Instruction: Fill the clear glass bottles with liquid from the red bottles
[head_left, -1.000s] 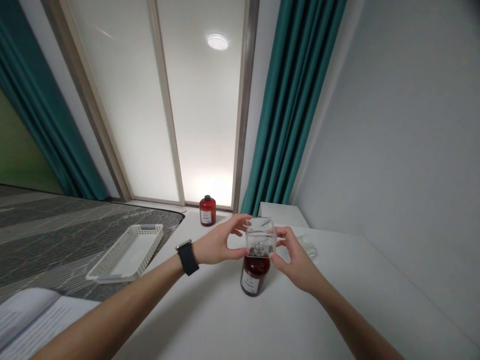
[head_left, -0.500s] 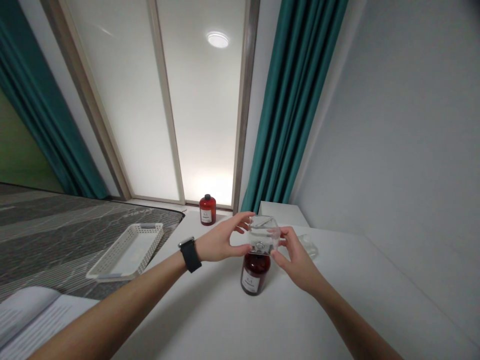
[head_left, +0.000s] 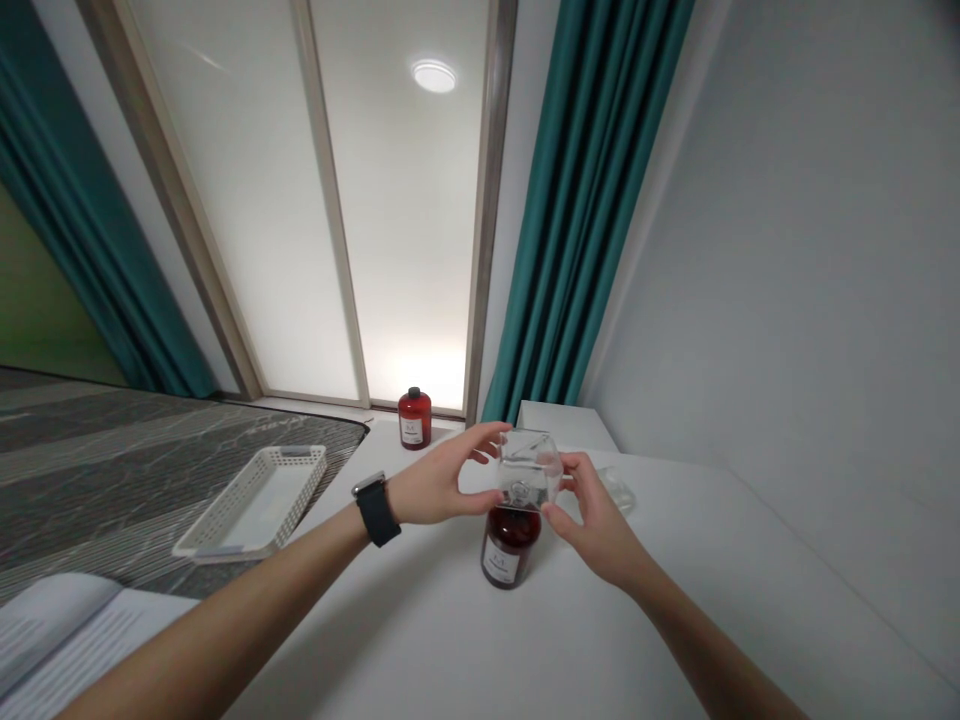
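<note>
A clear see-through container (head_left: 529, 466) is held between my two hands, in front of and above a dark red-brown bottle (head_left: 510, 546) with a white label. My left hand (head_left: 457, 475), with a black-strapped watch on its wrist, grips the container's left side, thumb low and fingers high. On the right side, my right hand (head_left: 589, 510) holds it with thumb and fingertips. The bottle stands upright on the white table; its top is partly seen through the container. Whether the two touch I cannot tell. Another clear object (head_left: 618, 490) lies just behind my right hand, partly hidden.
Farther back stands a second red-brown bottle (head_left: 415, 418) with a black cap. To the left are a white perforated basket (head_left: 193, 548) and an open book (head_left: 97, 640). A white box (head_left: 566, 426) sits at the table's back, by a teal curtain (head_left: 592, 200).
Both hands keep their hold on the clear container, which has hardly moved. The view has shifted very slightly.
</note>
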